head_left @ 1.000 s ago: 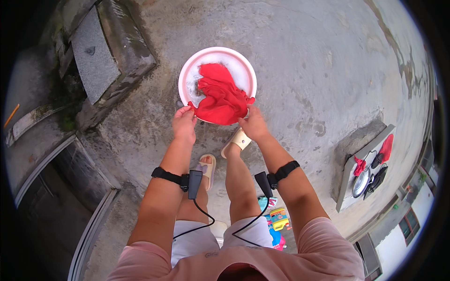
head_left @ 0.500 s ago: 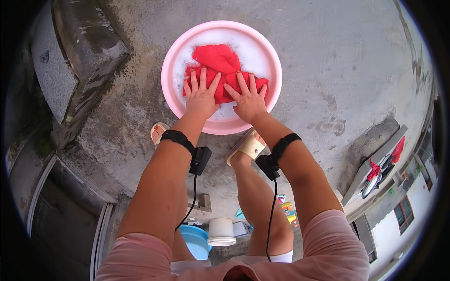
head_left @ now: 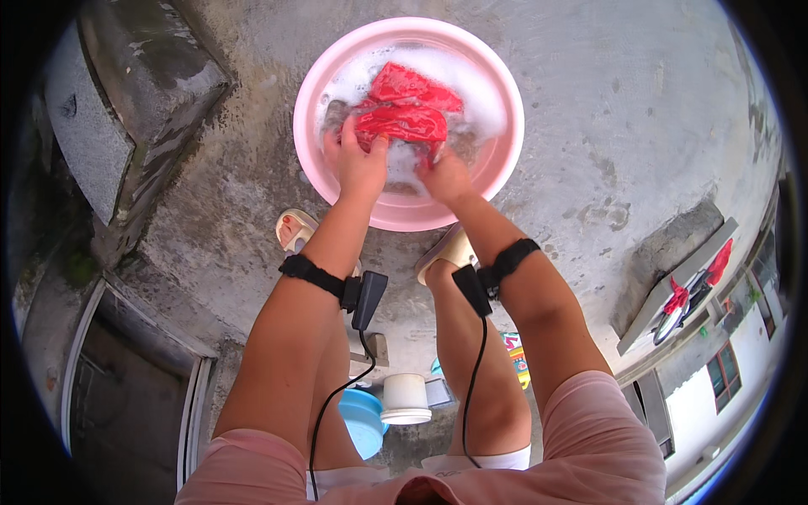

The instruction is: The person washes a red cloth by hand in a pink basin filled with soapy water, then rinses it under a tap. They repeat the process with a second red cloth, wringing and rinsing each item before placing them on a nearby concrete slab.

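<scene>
A wet, bunched red cloth (head_left: 408, 109) lies in sudsy water inside a pink basin (head_left: 307, 139). At the cloth's near left end is my left hand (head_left: 362, 168), its thumb on the red fabric and its fingers curled round the edge, partly blurred. My right hand (head_left: 448, 175) grips a hanging corner at the near right, fingers bent down and partly hidden in the water. White foam (head_left: 475, 84) floats around the cloth, and greyish water shows through beside both hands.
Beneath me stand a white bucket (head_left: 405, 396) and a blue basin (head_left: 362, 425). My sandalled feet are just behind the pink basin. Concrete steps (head_left: 168, 93) rise at the left. At the right a raised ledge (head_left: 673, 286) holds red and dark items.
Both hands have gone from lying flat with spread fingers on the cloth to curling round its near edge. The cloth is gathered into a smaller bunch, exposing more water.
</scene>
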The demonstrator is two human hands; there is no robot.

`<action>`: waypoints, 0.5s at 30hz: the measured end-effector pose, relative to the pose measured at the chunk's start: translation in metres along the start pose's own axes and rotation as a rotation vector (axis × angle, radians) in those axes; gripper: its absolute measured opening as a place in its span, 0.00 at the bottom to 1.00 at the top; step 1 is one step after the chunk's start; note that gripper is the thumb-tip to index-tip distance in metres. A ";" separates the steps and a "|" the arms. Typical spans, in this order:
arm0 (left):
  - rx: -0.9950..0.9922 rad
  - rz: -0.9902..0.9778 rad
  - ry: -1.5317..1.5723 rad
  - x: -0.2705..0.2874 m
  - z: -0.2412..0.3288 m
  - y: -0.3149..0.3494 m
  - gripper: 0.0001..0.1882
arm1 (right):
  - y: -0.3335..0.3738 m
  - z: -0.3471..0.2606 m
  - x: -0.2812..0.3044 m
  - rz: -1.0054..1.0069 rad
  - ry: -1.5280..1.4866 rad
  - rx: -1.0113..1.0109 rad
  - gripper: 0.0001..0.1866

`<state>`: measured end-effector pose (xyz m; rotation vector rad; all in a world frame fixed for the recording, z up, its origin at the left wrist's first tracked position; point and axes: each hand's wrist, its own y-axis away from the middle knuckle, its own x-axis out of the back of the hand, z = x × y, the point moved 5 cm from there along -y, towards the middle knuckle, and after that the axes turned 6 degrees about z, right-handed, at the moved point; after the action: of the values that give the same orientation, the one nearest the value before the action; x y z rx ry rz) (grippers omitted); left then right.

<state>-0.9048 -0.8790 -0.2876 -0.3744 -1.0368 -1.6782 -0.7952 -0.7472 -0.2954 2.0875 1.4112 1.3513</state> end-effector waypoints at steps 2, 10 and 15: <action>0.586 -0.214 0.631 -0.006 -0.007 0.017 0.26 | 0.035 -0.039 0.001 -0.078 -0.056 0.144 0.19; 0.620 -0.858 1.263 0.020 0.040 0.047 0.21 | 0.079 -0.123 0.042 0.078 -0.174 0.749 0.14; 0.698 -0.402 0.970 0.029 0.005 0.046 0.18 | -0.014 -0.024 0.046 -0.031 0.597 -0.061 0.17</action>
<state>-0.8753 -0.8946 -0.2440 1.0641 -0.8707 -1.4194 -0.8189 -0.7080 -0.2666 1.6788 1.5681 2.0854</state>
